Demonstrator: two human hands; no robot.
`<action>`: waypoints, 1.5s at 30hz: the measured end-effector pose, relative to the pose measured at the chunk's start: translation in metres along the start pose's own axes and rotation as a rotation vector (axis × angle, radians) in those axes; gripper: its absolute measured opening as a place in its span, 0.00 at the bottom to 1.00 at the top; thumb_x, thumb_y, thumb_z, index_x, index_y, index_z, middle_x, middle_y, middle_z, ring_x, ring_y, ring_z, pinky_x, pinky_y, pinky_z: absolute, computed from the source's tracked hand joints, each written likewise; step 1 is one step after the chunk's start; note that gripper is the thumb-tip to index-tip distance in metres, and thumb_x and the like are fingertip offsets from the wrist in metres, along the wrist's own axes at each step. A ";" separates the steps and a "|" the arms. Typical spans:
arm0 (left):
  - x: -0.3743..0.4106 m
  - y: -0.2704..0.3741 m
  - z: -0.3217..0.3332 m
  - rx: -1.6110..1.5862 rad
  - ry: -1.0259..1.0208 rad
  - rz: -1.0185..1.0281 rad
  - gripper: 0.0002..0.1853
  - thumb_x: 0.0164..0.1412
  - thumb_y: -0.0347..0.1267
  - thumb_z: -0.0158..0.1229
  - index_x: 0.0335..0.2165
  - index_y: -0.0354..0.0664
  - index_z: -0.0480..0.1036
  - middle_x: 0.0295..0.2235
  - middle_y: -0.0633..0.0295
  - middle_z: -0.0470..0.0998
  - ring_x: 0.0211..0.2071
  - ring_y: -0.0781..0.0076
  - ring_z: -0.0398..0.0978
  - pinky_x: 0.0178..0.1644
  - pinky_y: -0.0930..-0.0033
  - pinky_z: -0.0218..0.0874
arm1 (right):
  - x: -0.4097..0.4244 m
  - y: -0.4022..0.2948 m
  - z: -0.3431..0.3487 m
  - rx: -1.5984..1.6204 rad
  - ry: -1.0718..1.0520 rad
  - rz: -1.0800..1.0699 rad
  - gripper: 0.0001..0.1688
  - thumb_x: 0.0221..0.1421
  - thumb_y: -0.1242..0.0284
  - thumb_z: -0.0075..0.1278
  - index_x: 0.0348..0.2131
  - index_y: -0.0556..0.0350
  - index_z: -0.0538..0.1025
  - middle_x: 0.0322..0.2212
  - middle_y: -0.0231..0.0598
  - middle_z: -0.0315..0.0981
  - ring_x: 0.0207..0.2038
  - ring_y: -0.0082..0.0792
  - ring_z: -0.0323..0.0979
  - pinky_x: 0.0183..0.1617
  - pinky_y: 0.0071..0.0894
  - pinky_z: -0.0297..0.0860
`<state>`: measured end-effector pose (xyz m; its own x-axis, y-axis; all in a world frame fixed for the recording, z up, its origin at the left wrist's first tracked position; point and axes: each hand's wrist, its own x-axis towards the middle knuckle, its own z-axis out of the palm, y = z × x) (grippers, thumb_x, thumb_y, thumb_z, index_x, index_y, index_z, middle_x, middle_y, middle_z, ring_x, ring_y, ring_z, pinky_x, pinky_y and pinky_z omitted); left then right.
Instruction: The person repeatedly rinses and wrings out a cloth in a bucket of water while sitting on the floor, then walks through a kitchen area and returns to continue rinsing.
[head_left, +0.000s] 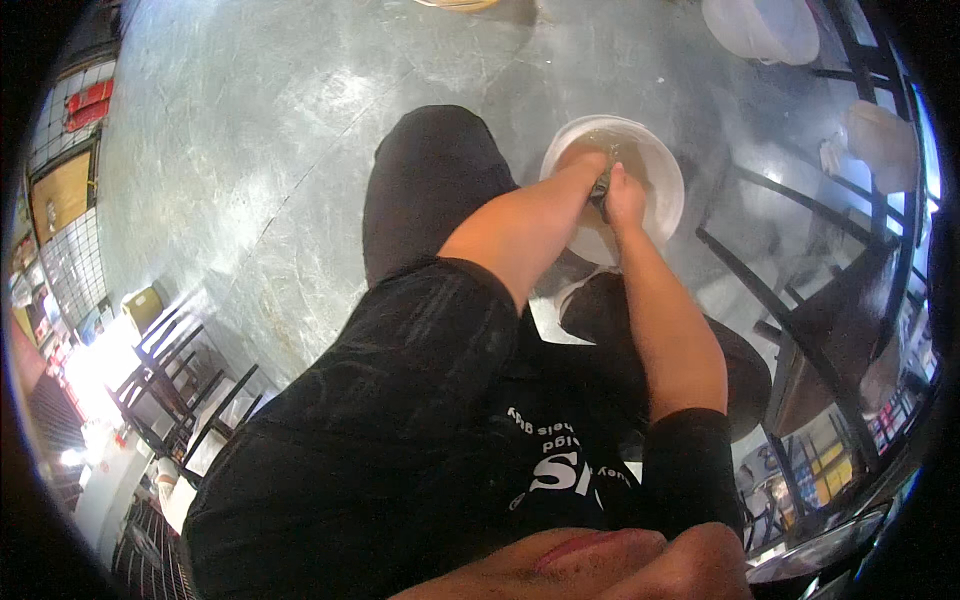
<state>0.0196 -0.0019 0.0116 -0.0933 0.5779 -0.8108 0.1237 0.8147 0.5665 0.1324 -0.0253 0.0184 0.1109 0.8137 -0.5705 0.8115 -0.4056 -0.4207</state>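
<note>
A white bucket (670, 206) stands on the floor before me, with brownish, murky water (651, 166) in it. Both my hands are inside its rim. My left hand (586, 160) is low at the water and partly blurred by it. Against it is my right hand (625, 196), thumb on top. Between them they grip a dark, wet, bunched cloth (602, 184); most of it is hidden by the fingers.
Close on my right stands dark-framed furniture (795, 315) with thin legs. Another white bucket (765, 30) is at the far right, and a yellowish round rim (457, 4) shows at the top edge. Dark chairs (187, 390) stand at left on the grey floor (247, 150).
</note>
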 end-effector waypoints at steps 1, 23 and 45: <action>0.005 0.011 0.001 0.129 0.066 -0.080 0.20 0.56 0.42 0.47 0.39 0.38 0.74 0.42 0.50 0.75 0.41 0.55 0.74 0.44 0.58 0.64 | -0.010 -0.011 -0.005 0.011 0.046 0.009 0.27 0.60 0.56 0.34 0.40 0.59 0.75 0.38 0.57 0.72 0.42 0.57 0.69 0.48 0.48 0.62; -0.007 0.004 -0.010 -0.058 0.063 -0.304 0.28 0.58 0.45 0.44 0.51 0.41 0.67 0.51 0.51 0.68 0.52 0.56 0.66 0.55 0.59 0.55 | 0.011 -0.020 -0.017 0.739 -0.226 0.319 0.21 0.43 0.71 0.49 0.40 0.61 0.73 0.37 0.47 0.73 0.39 0.43 0.71 0.45 0.43 0.67; -0.068 0.012 0.002 0.464 0.152 1.078 0.22 0.54 0.35 0.46 0.46 0.37 0.70 0.46 0.46 0.70 0.50 0.47 0.65 0.56 0.58 0.53 | 0.026 -0.007 -0.004 1.544 -0.238 0.422 0.24 0.61 0.60 0.27 0.49 0.54 0.65 0.47 0.46 0.65 0.49 0.45 0.64 0.56 0.45 0.61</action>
<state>0.0292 -0.0316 0.0732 0.1665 0.9813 0.0964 0.5540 -0.1740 0.8141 0.1315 0.0001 0.0094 -0.0408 0.5214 -0.8524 -0.5890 -0.7016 -0.4010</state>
